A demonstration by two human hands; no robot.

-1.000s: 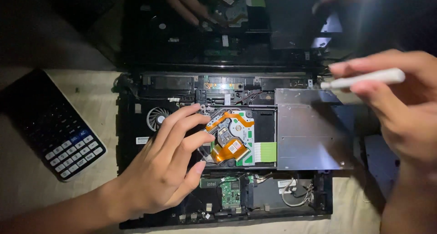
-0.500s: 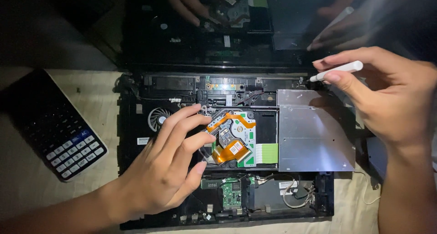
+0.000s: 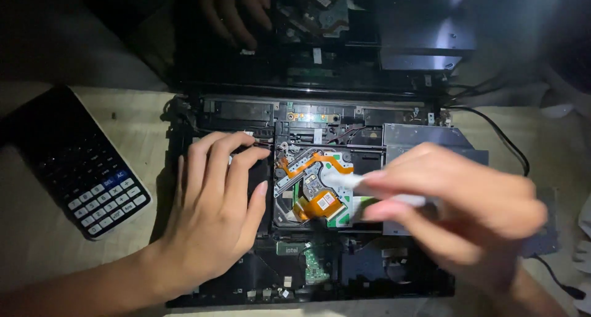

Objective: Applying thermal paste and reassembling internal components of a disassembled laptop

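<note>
The opened laptop [image 3: 308, 194] lies base-up in the middle of the table [image 3: 37, 255], its dark frame exposing boards, an orange ribbon cable [image 3: 317, 203] and a silver metal plate [image 3: 418, 135]. I see my left hand [image 3: 212, 221] resting flat on the laptop's left part, its grip spread, fingers lying over the dark frame just left of the ribbon cable and pinching nothing. My right hand [image 3: 455, 203] hovers over the laptop's right half, blurred, its grip pinched around a slim white tool [image 3: 345, 181] whose tip lies over the ribbon cable. Left of the laptop a dark calculator [image 3: 80, 163] lies tilted on the table. Beyond the laptop, the dark glossy screen [image 3: 345, 40] mirrors a hand and the parts.
</note>
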